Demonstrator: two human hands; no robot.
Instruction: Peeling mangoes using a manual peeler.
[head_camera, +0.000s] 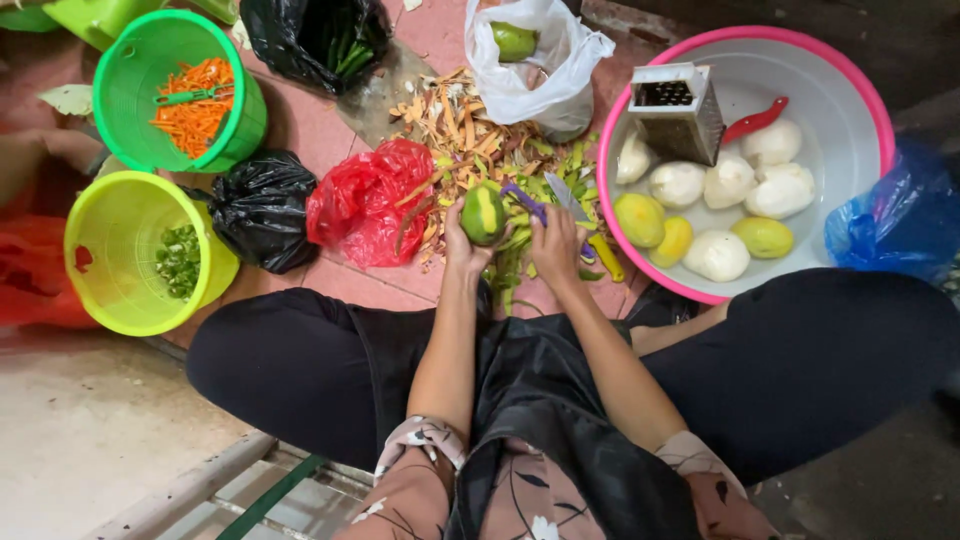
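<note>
Now left hand (462, 243) grips green mango (483, 214).

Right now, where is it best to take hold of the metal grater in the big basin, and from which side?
Probably by the top handle of the grater, coming from above. It leans upright among peeled fruit in the pink-rimmed basin, its rough faces are unkind to fingers, and only its top is free.

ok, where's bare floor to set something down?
Bare tile lies between the green basket and the red bag, and a strip between the black bag and the knee. The concrete lower left is open. Crowded: the peel pile ahead of the left hand and right hand, up to the pink basin.
</note>
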